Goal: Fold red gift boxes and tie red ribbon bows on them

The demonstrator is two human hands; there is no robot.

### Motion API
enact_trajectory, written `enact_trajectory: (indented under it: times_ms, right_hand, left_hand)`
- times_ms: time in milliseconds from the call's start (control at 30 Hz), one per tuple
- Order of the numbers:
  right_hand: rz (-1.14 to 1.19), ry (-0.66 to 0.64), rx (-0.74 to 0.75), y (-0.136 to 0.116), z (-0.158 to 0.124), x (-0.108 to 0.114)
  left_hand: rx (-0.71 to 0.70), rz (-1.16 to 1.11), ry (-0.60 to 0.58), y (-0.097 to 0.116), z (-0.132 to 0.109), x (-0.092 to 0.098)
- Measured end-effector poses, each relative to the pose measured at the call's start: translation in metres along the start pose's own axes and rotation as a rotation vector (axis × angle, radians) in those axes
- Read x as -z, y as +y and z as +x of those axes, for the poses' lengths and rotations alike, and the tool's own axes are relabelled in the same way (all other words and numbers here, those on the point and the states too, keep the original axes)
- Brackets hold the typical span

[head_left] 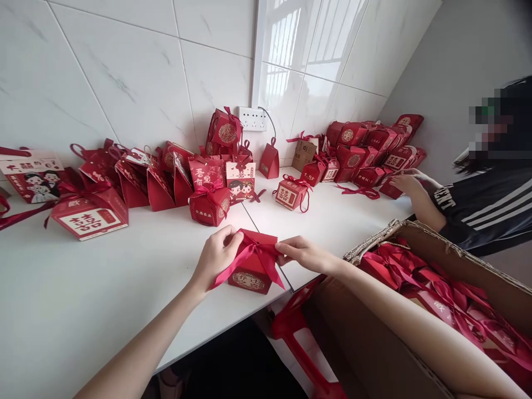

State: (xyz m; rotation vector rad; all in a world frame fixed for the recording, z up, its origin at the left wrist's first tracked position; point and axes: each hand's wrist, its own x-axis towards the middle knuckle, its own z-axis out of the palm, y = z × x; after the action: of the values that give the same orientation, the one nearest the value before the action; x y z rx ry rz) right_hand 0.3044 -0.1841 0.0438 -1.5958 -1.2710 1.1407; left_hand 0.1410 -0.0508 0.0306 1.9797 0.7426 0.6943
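Note:
At the table's front edge stands a red gift box (251,277) with a round gold emblem on its front. A red ribbon (254,250) is tied in a bow across its top, its tails spreading to both sides. My left hand (220,252) pinches the bow's left part between thumb and fingers. On the other side, my right hand (305,254) has its fingers closed on the right part of the same bow. Just behind sits another red box (210,206) with a ribbon bow.
Gift boxes (133,177) line the wall, and a stack of red boxes (357,149) stands at back right. A cardboard carton (399,230) of ribboned boxes is at right, by a red stool (299,354). A co-worker's hand (409,183) touches a box. A power strip (252,118) hangs on the wall.

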Motion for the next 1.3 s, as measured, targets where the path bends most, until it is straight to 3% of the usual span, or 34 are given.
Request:
enact_trajectory:
  times_ms: [233,467,633,867,1067,1200,1300]
  right_hand:
    - [0.151,0.034,-0.069,0.004,0.001,0.008]
    - [0.064,0.094,-0.061,0.005,0.004,0.008]
    - [0.074,0.163,-0.027,0.007,0.006,0.006]
    - [0.162,0.145,-0.079,0.008,0.005,0.007]
    - [0.132,0.219,-0.103,0.009,0.008,0.007]
    - [0.047,0.247,-0.154,0.002,0.003,0.012]
    - [-0.054,0.130,-0.246,-0.010,-0.007,0.017]
  left_hand:
    - [-0.020,-0.159,0.089,-0.009,-0.017,-0.012]
    - [0.147,-0.291,-0.125,-0.010,0.005,-0.002]
    - [-0.022,-0.094,-0.034,-0.009,0.003,-0.004]
    - [0.032,-0.126,0.035,-0.009,-0.011,-0.012]
    - [-0.036,-0.100,0.085,-0.010,-0.014,-0.020]
    - [-0.064,0.020,0.048,-0.012,-0.006,-0.012]
    - [-0.171,0.084,0.056,-0.005,0.007,0.002]
